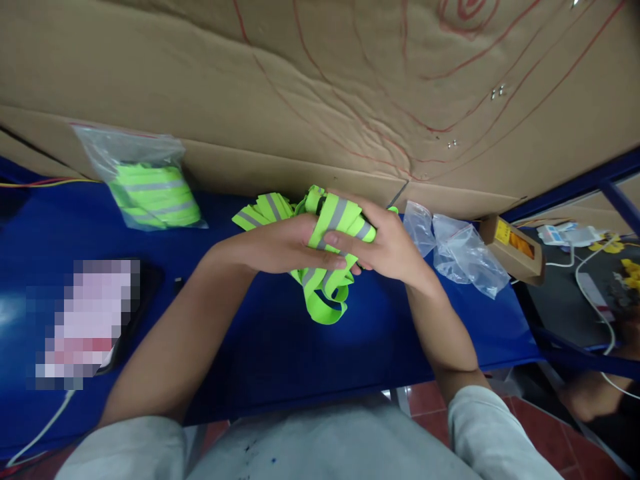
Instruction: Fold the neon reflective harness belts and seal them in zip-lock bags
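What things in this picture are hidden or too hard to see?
- Head view: the thing at the left of the blue table is blurred into squares.
- The middle of the neon strap bundle is covered by the left hand and right hand.
- The label on the small cardboard box is too small to read.
- The folded straps in the plastic bag cannot be counted through the plastic.

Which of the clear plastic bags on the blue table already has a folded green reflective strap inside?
The left plastic bag, leaning against the cardboard, holds one. The crumpled bags on the right look empty.
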`<action>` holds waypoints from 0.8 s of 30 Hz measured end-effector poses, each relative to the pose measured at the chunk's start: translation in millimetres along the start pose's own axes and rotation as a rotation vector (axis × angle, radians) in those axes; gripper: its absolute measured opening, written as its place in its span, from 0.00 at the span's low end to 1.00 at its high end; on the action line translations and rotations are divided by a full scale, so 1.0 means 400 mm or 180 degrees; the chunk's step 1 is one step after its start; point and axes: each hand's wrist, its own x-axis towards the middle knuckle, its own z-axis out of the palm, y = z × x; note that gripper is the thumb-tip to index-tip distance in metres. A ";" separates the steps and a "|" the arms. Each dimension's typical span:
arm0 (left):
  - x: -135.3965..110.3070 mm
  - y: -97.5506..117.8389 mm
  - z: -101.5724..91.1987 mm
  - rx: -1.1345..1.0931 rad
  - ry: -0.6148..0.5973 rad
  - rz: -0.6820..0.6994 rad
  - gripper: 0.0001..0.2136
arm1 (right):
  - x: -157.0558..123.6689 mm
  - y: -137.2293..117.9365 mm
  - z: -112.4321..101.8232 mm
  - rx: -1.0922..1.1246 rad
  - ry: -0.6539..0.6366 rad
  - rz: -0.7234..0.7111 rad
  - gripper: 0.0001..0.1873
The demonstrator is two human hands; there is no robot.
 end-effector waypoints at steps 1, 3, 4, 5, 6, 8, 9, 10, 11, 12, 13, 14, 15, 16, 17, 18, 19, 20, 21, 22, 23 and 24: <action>0.001 0.000 0.003 -0.0181 -0.0013 -0.0067 0.10 | 0.001 0.002 -0.001 0.0060 0.0045 -0.0064 0.31; 0.005 0.001 0.012 -0.0432 0.0120 -0.0089 0.11 | 0.002 0.004 -0.005 0.0054 0.0135 -0.0258 0.29; 0.008 0.002 0.016 -0.0488 0.0209 -0.0046 0.11 | 0.002 0.004 -0.007 0.0003 0.0187 -0.0291 0.29; 0.011 0.004 0.021 -0.0498 0.0269 -0.0023 0.10 | 0.002 0.003 -0.010 -0.0055 0.0240 -0.0299 0.29; 0.013 0.005 0.024 -0.0489 0.0293 -0.0030 0.10 | 0.001 0.001 -0.012 -0.0097 0.0275 -0.0297 0.29; 0.015 0.006 0.030 -0.0497 0.0305 -0.0114 0.10 | -0.001 -0.004 -0.015 -0.0101 0.0320 -0.0295 0.28; 0.017 0.005 0.032 -0.0550 0.0316 -0.0160 0.10 | -0.003 -0.008 -0.017 -0.0057 0.0361 -0.0260 0.27; 0.019 0.002 0.034 -0.0634 0.0326 -0.0207 0.10 | -0.006 -0.011 -0.020 0.0006 0.0412 -0.0195 0.26; 0.021 -0.001 0.036 -0.0740 0.0314 -0.0242 0.11 | -0.009 -0.013 -0.022 0.0075 0.0462 -0.0098 0.24; 0.025 -0.005 0.038 -0.0843 0.0283 -0.0258 0.11 | -0.012 -0.015 -0.025 0.0141 0.0507 0.0014 0.23; 0.029 -0.009 0.041 -0.0927 0.0237 -0.0255 0.12 | -0.014 -0.016 -0.027 0.0199 0.0530 0.0129 0.21; 0.033 -0.012 0.044 -0.0982 0.0195 -0.0249 0.13 | -0.017 -0.015 -0.029 0.0250 0.0524 0.0231 0.19; 0.037 -0.014 0.046 -0.0997 0.0166 -0.0239 0.13 | -0.018 -0.014 -0.030 0.0292 0.0497 0.0300 0.19; 0.039 -0.015 0.047 -0.0974 0.0153 -0.0234 0.14 | -0.018 -0.012 -0.031 0.0321 0.0484 0.0341 0.19; 0.041 -0.015 0.047 -0.0918 0.0212 -0.0236 0.14 | -0.017 -0.010 -0.032 0.0327 0.0514 0.0357 0.19; 0.041 -0.014 0.045 -0.0824 0.0373 -0.0246 0.15 | -0.014 -0.008 -0.033 0.0305 0.0588 0.0341 0.20; 0.039 -0.013 0.041 -0.0695 0.0628 -0.0253 0.16 | -0.012 -0.006 -0.036 0.0259 0.0716 0.0287 0.20; 0.036 -0.012 0.036 -0.0554 0.0931 -0.0241 0.18 | -0.009 -0.006 -0.039 0.0197 0.0877 0.0212 0.20; 0.033 -0.011 0.030 -0.0452 0.1229 -0.0207 0.20 | -0.007 -0.006 -0.045 0.0129 0.1038 0.0133 0.20; 0.029 -0.011 0.023 -0.0433 0.1459 -0.0171 0.21 | -0.005 -0.007 -0.051 0.0068 0.1168 0.0058 0.19; 0.025 -0.010 0.017 -0.0510 0.1577 -0.0147 0.23 | -0.005 -0.008 -0.058 0.0020 0.1256 -0.0011 0.19; 0.023 -0.010 0.013 -0.0667 0.1574 -0.0165 0.24 | -0.006 -0.010 -0.065 -0.0025 0.1306 -0.0075 0.19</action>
